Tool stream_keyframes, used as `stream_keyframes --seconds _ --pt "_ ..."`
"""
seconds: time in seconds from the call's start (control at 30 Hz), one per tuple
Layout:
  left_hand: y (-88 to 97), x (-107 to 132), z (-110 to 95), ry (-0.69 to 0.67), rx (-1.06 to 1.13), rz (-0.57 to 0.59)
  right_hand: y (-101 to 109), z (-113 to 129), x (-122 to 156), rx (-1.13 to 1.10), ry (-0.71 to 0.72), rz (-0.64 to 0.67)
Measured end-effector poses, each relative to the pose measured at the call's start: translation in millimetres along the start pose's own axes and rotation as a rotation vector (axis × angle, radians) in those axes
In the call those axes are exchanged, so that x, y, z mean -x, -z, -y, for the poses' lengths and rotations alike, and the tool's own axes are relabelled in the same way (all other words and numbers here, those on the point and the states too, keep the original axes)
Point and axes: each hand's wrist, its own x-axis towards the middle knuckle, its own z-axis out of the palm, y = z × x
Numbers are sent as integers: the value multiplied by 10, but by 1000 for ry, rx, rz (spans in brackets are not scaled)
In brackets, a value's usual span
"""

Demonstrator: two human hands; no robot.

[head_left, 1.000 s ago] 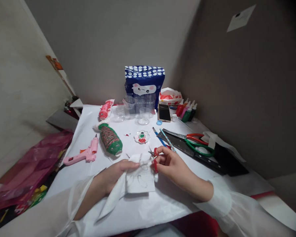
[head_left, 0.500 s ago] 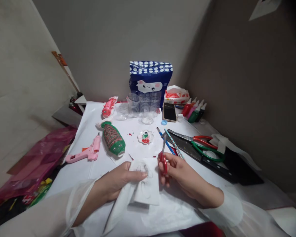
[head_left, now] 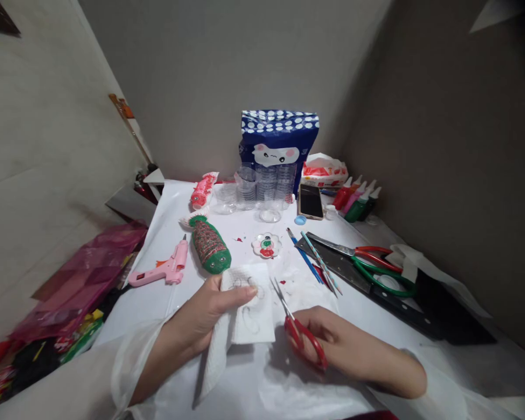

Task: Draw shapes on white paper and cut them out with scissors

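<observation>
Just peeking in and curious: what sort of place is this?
Probably a home craft corner: a pink plastic glue gun, a row of coloured paint bottles and a small flower-shaped paint palette sit on a paper-covered table.

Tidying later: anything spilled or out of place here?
Small red scraps lie scattered on the white table cover near the paint palette, beyond the paper in the left hand and scissors in the right hand. Nothing else stands out.

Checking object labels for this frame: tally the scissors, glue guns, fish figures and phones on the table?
Scissors: 2 (small red pair, large red-and-green pair)
Glue guns: 1 (pink glue gun)
Fish figures: 2 (green fish, red fish)
Phones: 1 (phone)
Total: 6
</observation>
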Motion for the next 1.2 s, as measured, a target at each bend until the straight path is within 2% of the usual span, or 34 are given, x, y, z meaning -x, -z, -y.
stream_keyframes --seconds 0.07,0.13,0.33,0.47,0.57,0.67,0.77,0.9,1.13,1.2 --pt "6 28 -18 -30 -4 4 -26 22 16 -13 -55 73" --pt "16 57 -31 -60 -3 11 -45 41 29 -20 -81 86" --pt "0 110 -64 -108 -79 15 -69 101 39 26 -59 153" --pt "-22 86 -57 -69 -183 -30 -89 116 29 78 -33 111" --pt "-14 64 -46 -94 -179 -58 -97 109 32 28 -26 105" --pt "-1 77 -43 -107 -137 11 -98 99 45 -5 -21 83" --pt "6 112 -57 -55 -183 99 -99 93 58 -13 -19 75" --pt "16 116 -94 -13 -255 127 -115 100 63 19 -18 110" --pt "-25 101 -157 20 -194 42 -161 111 65 117 -109 26" --pt "-37 113 -166 23 -197 49 -173 107 66 148 -134 18"
